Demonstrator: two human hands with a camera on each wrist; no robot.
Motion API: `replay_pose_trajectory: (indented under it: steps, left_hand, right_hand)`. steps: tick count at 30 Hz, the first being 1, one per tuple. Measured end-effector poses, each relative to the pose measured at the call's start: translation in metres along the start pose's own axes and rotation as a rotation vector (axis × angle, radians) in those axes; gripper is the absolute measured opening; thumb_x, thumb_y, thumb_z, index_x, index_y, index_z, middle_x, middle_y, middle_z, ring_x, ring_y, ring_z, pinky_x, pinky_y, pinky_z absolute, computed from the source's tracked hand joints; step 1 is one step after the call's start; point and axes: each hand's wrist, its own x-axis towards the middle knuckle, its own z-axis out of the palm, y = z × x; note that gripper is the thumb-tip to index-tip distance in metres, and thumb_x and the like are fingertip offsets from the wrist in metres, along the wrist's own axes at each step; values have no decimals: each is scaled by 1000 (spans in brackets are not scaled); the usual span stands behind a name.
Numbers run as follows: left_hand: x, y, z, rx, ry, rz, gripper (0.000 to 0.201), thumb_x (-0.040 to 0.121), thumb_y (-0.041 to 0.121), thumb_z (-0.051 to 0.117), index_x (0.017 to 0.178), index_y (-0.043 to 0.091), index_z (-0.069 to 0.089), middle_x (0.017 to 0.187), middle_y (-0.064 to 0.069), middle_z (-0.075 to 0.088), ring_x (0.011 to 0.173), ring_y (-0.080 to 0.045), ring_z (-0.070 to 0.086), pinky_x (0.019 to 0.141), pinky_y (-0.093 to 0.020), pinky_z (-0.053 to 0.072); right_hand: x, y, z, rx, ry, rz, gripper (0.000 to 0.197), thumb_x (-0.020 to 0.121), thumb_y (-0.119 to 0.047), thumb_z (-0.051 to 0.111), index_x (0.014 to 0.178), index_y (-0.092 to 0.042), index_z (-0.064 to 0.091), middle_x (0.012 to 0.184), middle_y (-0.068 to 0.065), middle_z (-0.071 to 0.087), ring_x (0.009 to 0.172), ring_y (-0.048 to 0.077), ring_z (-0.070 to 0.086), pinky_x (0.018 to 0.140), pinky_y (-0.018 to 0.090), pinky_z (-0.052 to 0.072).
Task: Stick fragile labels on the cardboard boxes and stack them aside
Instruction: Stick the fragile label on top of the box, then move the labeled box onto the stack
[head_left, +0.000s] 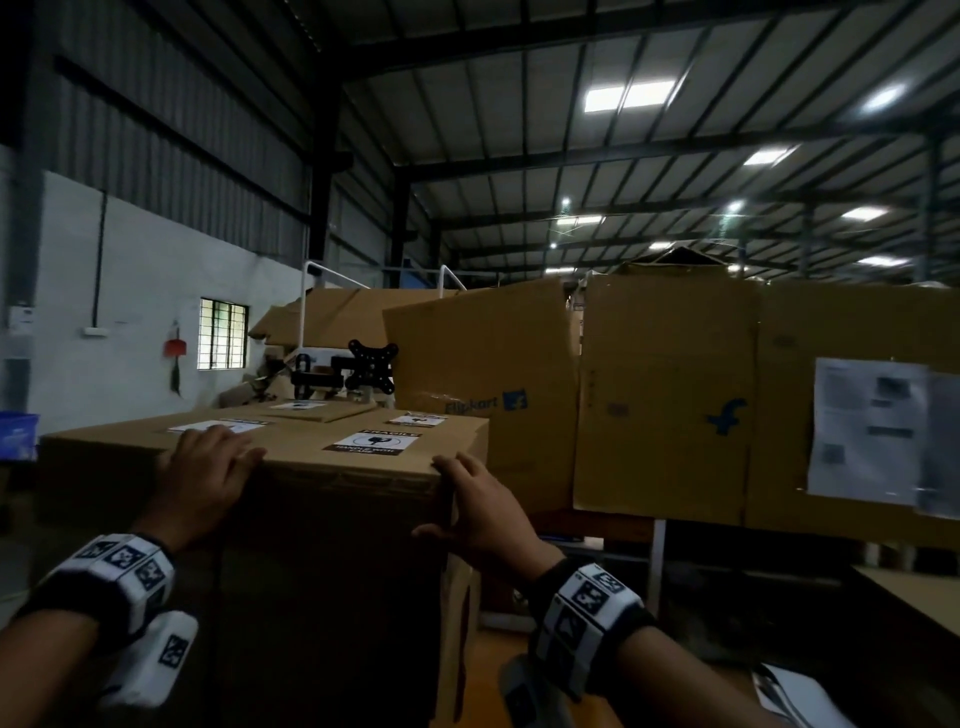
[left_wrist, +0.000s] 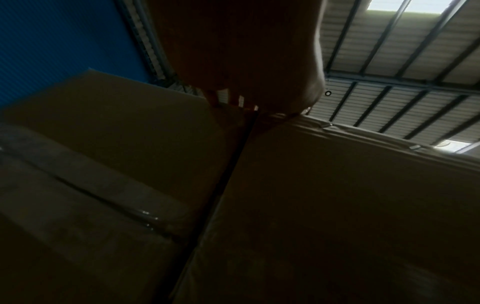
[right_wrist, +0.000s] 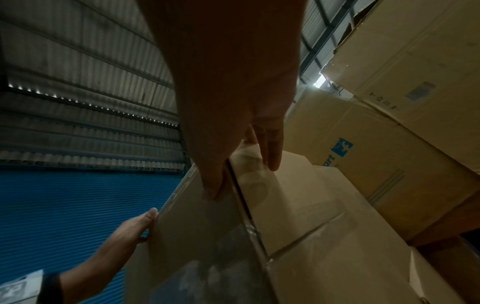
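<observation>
Cardboard box (head_left: 311, 499) is shown upright at chest height, its near face in shadow and its top face level. The long axis of the top is seen to run left to right across the head view, with the right near corner pointed toward the camera. A fragile label (head_left: 371, 442) is stuck flat on the top face near the right front edge, its text readable from the person's side. A second label (head_left: 218, 427) is placed further left on the same level, partly covered by fingers; from below, a dark vertical seam (left_wrist: 228, 185) is shown under those fingers, so whether this label sits on the same box cannot be told. Two more labels (head_left: 418, 419) are seen further back.

The left hand (head_left: 205, 475) is laid over the upper front edge, fingers fairly straight and spread across the top, with nothing clasped. The right hand (head_left: 475, 506) is set at the right near corner: fingers extended along the side face, thumb (right_wrist: 211, 185) pressed on the front face, the corner loosely bracketed rather than gripped.

Large printed cartons (head_left: 665, 395) are stacked behind and to the right. A paper sheet (head_left: 867, 431) is fixed to one of them.
</observation>
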Motion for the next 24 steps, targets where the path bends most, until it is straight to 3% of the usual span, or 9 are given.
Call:
replay_pose_trajectory:
  steps: [7, 10, 13, 17, 20, 24]
  left_hand:
    - [-1, 6, -5, 61, 0, -28, 63, 89, 52, 28, 100, 5, 68, 105, -19, 65, 100, -42, 52, 83, -55, 42]
    - [2, 37, -4, 59, 18, 54, 69, 94, 55, 24, 99, 2, 67, 102, -21, 65, 96, -41, 54, 83, -51, 39]
    - [2, 96, -3, -34, 82, 251, 65, 98, 53, 27, 101, 1, 66, 101, -21, 64, 96, -40, 55, 84, -48, 37]
    - [-28, 204, 0, -253, 150, 483, 43, 97, 37, 41, 106, 2, 65, 103, -18, 65, 94, -36, 58, 84, -44, 36]
    - [-79, 290, 5, -445, 74, 518, 40, 96, 36, 44, 110, 4, 64, 108, -15, 63, 103, -35, 55, 91, -41, 34]
    - [-168, 401, 15, -702, -72, 527, 33, 95, 31, 49, 114, 7, 62, 110, -10, 59, 103, -26, 51, 88, -29, 35]
  right_hand:
    - [-4, 13, -8, 3, 14, -39, 88, 86, -62, 59, 155, -29, 17, 161, 3, 20, 142, 26, 31, 111, 43, 37]
    - [-16, 24, -23, 0, 84, -53, 84, 89, -59, 58, 155, -27, 18, 160, 1, 23, 143, 23, 30, 110, 40, 37]
    - [-39, 38, -48, 19, 155, -45, 82, 88, -55, 61, 154, -24, 24, 159, 3, 28, 141, 24, 34, 111, 41, 37]
    - [-105, 65, -78, 25, 268, -23, 77, 88, -58, 59, 151, -23, 33, 156, 5, 33, 139, 25, 39, 109, 43, 42]
    - [-179, 93, -93, 36, 337, 30, 72, 89, -57, 58, 150, -25, 36, 155, 3, 36, 139, 21, 39, 108, 39, 41]
    - [-288, 145, -102, 19, 356, 196, 72, 88, -61, 55, 150, -30, 34, 156, -5, 32, 139, 13, 37, 108, 36, 42]
